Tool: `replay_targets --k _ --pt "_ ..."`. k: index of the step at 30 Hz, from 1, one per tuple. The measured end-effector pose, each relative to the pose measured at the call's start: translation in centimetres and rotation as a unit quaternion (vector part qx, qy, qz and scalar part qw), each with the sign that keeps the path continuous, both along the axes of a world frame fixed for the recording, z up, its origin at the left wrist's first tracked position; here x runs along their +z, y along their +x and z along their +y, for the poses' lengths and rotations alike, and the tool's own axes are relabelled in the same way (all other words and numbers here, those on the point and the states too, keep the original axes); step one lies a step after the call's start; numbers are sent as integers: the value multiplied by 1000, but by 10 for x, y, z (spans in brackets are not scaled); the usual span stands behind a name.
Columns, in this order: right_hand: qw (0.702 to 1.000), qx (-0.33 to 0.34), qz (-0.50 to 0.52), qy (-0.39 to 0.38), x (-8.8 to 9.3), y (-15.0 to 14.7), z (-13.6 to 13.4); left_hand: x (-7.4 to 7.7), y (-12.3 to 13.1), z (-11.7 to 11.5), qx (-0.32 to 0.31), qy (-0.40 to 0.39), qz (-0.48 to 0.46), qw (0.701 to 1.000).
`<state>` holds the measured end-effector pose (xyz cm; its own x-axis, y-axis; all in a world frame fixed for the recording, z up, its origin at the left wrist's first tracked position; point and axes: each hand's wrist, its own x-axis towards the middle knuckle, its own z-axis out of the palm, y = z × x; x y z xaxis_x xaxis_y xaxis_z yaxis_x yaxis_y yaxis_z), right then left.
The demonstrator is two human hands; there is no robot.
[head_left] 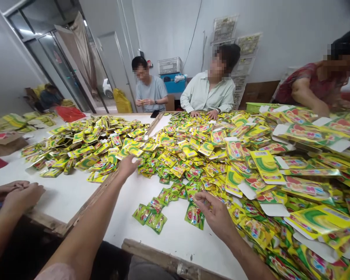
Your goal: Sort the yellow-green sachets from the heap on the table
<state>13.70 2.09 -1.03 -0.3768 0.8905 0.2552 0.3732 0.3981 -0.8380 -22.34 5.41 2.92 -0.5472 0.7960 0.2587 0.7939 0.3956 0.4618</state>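
My right hand [214,214] pinches the top edge of a small green candy-like packet [195,217] over the white tabletop. Farther forward, my left hand [128,166] reaches across the wooden strip [87,202] to the edge of a pile of yellow-green boxes [105,142]. Its fingers are mostly hidden, and whether it grips a box there I cannot make out. Between my hands lie several loose green packets [156,221], trailing back to a larger heap of packets [192,171]. Open-flapped yellow boxes [268,167] are heaped beside my right hand.
At the left edge are another person's hands [21,196]. Two people [150,89] [210,89] sit across the table, and one in a red patterned top [309,83] leans in at the right. A green basket [252,107] and a cardboard box [6,143] are also there.
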Motion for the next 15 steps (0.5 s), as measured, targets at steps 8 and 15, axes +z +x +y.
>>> replay_targets --k 8,15 --pt "995 4 -66 74 -5 2 -1 -43 70 1 -104 -117 4 988" --pt "978 77 -139 136 -22 -10 -1 -33 123 -31 -127 -111 3 986"
